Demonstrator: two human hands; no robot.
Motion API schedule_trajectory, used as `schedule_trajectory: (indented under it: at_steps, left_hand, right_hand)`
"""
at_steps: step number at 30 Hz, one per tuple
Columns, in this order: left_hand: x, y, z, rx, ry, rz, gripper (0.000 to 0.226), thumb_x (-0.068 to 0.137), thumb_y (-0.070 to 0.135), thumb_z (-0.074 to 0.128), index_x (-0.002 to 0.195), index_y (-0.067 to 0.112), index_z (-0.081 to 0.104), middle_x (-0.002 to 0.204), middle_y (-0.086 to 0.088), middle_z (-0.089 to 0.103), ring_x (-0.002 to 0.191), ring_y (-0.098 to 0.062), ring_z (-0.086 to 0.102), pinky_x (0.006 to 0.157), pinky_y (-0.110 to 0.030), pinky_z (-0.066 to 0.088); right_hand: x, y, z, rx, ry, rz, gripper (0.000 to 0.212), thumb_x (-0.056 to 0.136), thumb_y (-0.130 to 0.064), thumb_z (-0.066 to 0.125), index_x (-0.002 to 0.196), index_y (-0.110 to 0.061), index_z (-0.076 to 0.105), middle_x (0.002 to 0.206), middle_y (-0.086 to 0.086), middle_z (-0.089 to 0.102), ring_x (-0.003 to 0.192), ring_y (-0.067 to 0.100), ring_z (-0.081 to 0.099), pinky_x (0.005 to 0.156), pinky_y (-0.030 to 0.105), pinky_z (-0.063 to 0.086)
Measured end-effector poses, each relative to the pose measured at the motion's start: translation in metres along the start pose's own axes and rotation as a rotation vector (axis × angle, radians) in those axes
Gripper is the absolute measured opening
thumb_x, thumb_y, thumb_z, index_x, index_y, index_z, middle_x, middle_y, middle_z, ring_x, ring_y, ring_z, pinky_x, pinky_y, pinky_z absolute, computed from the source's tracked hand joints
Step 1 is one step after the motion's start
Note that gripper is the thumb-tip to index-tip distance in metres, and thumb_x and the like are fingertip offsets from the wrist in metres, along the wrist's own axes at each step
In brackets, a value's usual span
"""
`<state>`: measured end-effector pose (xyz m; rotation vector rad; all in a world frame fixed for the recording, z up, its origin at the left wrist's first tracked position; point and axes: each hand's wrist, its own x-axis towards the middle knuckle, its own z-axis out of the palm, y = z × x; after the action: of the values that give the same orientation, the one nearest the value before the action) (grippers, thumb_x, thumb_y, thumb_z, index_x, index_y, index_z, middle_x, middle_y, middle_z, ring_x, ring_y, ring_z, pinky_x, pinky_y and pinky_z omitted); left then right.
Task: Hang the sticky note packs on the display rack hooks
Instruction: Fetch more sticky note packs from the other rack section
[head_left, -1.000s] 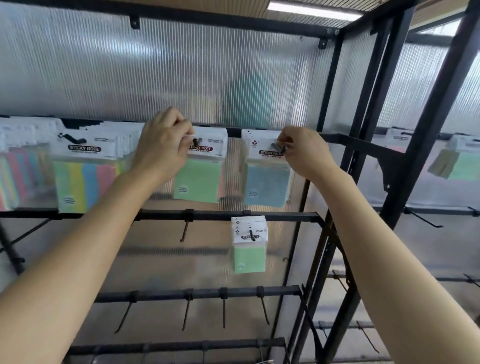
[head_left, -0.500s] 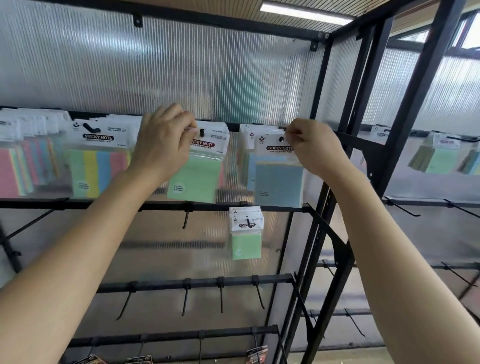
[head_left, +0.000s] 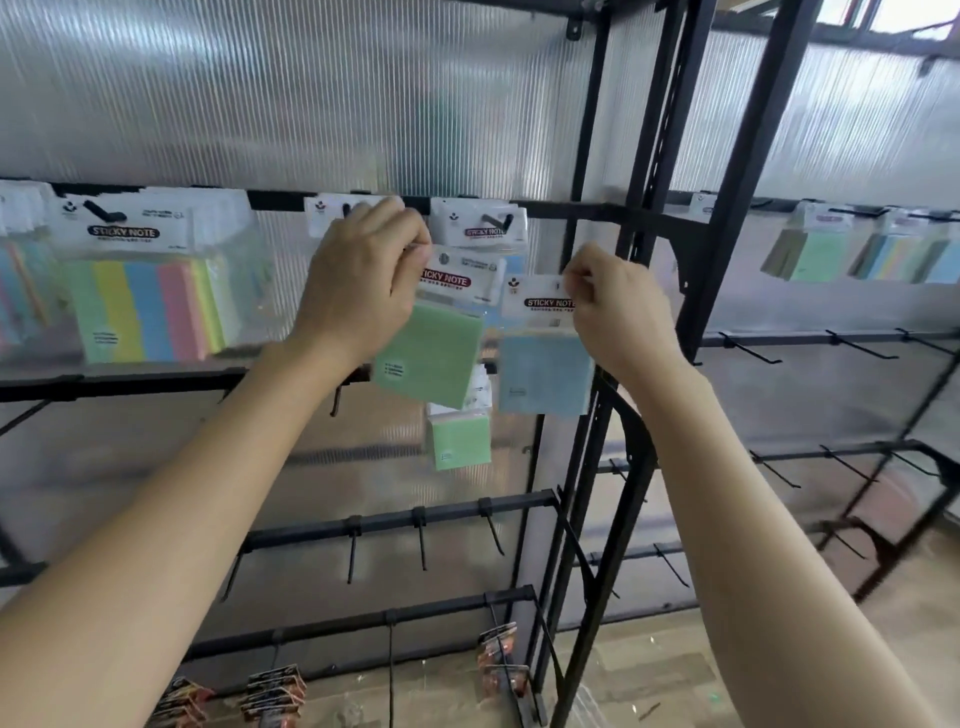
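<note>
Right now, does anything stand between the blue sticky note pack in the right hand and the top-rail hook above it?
Nothing visible does. The right hand pinches the blue sticky note pack just below and right of the hook. A hanging pack already sits on that hook, but its tip pokes out bare.

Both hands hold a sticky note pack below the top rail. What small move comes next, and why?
Probably lift the blue pack in the right hand to the hook above it and slip its header on; it and the green pack in the left hand hang below the top rail, on no hook.
</note>
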<state>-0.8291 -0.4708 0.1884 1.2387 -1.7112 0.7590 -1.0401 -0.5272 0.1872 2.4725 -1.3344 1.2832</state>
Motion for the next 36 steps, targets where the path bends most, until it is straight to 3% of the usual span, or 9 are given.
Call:
schedule_trajectory:
  at_steps: [5, 8, 15, 19, 25, 28, 33, 36]
  left_hand:
    - [-0.026, 0.026, 0.049, -0.158, -0.082, 0.027, 0.021, 0.089, 0.016, 0.043, 0.076, 0.004, 0.053, 0.074, 0.0, 0.045, 0.074, -0.01, 0.036, 0.066, -0.025, 0.024]
    - [-0.043, 0.049, 0.083, -0.312, -0.145, 0.015, 0.023, 0.09, 0.019, 0.042, 0.074, 0.005, 0.052, 0.074, 0.004, 0.043, 0.073, -0.007, 0.035, 0.065, -0.02, 0.024]
    - [-0.059, 0.119, 0.165, -0.528, -0.301, 0.02, 0.025, 0.09, 0.026, 0.04, 0.077, 0.009, 0.053, 0.076, 0.008, 0.044, 0.075, -0.012, 0.041, 0.067, -0.026, 0.029]
    - [-0.062, 0.167, 0.211, -0.579, -0.339, 0.044, 0.025, 0.09, 0.025, 0.04, 0.078, 0.008, 0.053, 0.077, 0.006, 0.046, 0.076, -0.006, 0.038, 0.063, -0.023, 0.03]
    - [-0.057, 0.233, 0.282, -0.633, -0.407, 0.071, 0.022, 0.09, 0.022, 0.042, 0.076, 0.008, 0.053, 0.076, 0.002, 0.048, 0.074, -0.009, 0.037, 0.067, -0.024, 0.026]
    - [-0.047, 0.263, 0.315, -0.62, -0.426, 0.064, 0.023, 0.089, 0.024, 0.041, 0.076, 0.009, 0.053, 0.076, -0.001, 0.052, 0.074, -0.013, 0.039, 0.067, -0.025, 0.027]
    - [-0.02, 0.307, 0.357, -0.615, -0.395, 0.016, 0.023, 0.089, 0.025, 0.039, 0.075, 0.012, 0.051, 0.077, 0.01, 0.043, 0.073, -0.006, 0.033, 0.064, -0.026, 0.023]
    - [0.0, 0.321, 0.379, -0.589, -0.38, 0.004, 0.023, 0.09, 0.026, 0.039, 0.076, 0.011, 0.052, 0.078, 0.009, 0.044, 0.073, -0.01, 0.037, 0.061, -0.024, 0.025]
  right_hand:
    - [-0.046, 0.04, 0.006, -0.035, -0.03, 0.085, 0.011, 0.09, -0.005, 0.039, 0.089, -0.01, 0.049, 0.085, 0.003, 0.057, 0.073, 0.022, 0.044, 0.059, 0.031, 0.028]
    - [-0.075, 0.072, 0.003, -0.037, -0.033, 0.177, 0.014, 0.088, -0.002, 0.041, 0.084, -0.014, 0.047, 0.085, 0.002, 0.057, 0.073, 0.02, 0.042, 0.059, 0.032, 0.028]
    - [-0.133, 0.157, -0.021, -0.145, 0.023, 0.34, 0.014, 0.085, 0.001, 0.046, 0.08, -0.012, 0.046, 0.081, 0.003, 0.054, 0.082, 0.024, 0.047, 0.063, 0.034, 0.027]
    - [-0.157, 0.209, -0.037, -0.203, 0.012, 0.455, 0.008, 0.086, -0.001, 0.045, 0.081, -0.007, 0.048, 0.086, 0.008, 0.057, 0.085, 0.028, 0.048, 0.065, 0.037, 0.03]
    - [-0.18, 0.287, -0.063, -0.255, -0.019, 0.557, 0.012, 0.089, -0.005, 0.044, 0.08, -0.012, 0.043, 0.085, 0.001, 0.053, 0.084, 0.021, 0.044, 0.059, 0.032, 0.02]
    - [-0.182, 0.326, -0.081, -0.258, -0.014, 0.574, 0.017, 0.088, -0.006, 0.045, 0.078, -0.017, 0.038, 0.081, -0.002, 0.049, 0.083, 0.023, 0.046, 0.059, 0.032, 0.021]
    - [-0.172, 0.387, -0.11, -0.281, -0.024, 0.536, 0.018, 0.088, -0.005, 0.046, 0.077, -0.017, 0.038, 0.083, 0.002, 0.055, 0.083, 0.026, 0.047, 0.062, 0.033, 0.026]
    - [-0.155, 0.415, -0.126, -0.291, -0.001, 0.515, 0.017, 0.089, -0.006, 0.045, 0.078, -0.016, 0.038, 0.084, 0.002, 0.056, 0.084, 0.026, 0.048, 0.062, 0.032, 0.026]
